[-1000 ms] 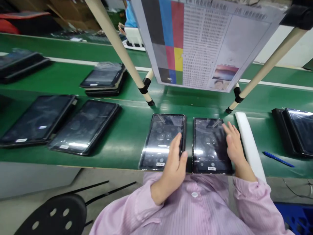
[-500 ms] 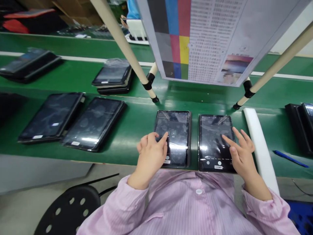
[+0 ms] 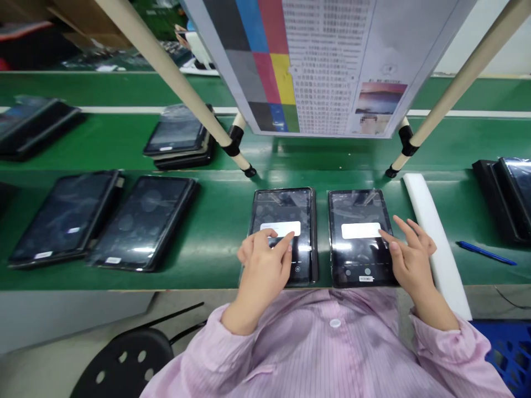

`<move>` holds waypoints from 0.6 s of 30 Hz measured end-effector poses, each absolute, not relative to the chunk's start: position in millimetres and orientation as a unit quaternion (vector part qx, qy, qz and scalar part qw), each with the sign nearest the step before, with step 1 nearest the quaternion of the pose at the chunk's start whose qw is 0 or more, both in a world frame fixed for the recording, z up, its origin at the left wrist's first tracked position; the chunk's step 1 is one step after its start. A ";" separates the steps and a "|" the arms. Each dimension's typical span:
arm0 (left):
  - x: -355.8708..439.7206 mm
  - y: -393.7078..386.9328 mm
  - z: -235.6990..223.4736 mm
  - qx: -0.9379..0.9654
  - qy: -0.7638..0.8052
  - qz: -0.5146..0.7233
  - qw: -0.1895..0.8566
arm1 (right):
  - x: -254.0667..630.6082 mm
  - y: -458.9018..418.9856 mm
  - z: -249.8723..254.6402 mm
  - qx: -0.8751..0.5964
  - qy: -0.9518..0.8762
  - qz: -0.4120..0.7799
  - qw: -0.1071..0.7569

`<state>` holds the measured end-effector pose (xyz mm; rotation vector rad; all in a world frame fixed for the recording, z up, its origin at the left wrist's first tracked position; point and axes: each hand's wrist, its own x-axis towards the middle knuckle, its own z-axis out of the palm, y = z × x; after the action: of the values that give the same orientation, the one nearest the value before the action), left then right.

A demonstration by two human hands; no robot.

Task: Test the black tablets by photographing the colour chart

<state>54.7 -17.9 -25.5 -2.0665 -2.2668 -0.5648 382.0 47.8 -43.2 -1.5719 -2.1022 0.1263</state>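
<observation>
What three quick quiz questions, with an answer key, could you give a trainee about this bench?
1. True or false: the blue pen lies to the right of the white strip.
2. Multiple choice: what is the index fingertip of the right hand at?
A) the blue pen
B) the white box on a tablet
C) the white strip
3. Count: how many tablets show a white box?

Key: 1 true; 2 B; 3 two.

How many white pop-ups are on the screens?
2: the left pop-up on the left tablet, at the left hand; the right pop-up on the right tablet, at the right hand. Others may be hidden.
</observation>
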 end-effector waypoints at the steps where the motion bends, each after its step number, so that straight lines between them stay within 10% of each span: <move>1: 56.2 -17.1 -25.7 -0.663 -0.725 -0.184 0.011 | 382.4 48.7 -42.6 -0.578 -0.767 0.048 0.274; 9: 66.7 -14.9 -29.2 -0.667 -0.719 -0.192 -0.031 | 398.1 61.1 -53.0 -0.578 -0.713 0.148 0.368; 18: 161.7 -1.5 -52.4 -0.529 -0.613 -0.346 -0.473 | 397.1 97.2 -101.3 -0.555 -0.534 0.444 0.457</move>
<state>161.7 -1.5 -52.4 -2.4798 -2.8740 -1.6219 397.1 97.2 -101.3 -1.3682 -1.3168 1.0934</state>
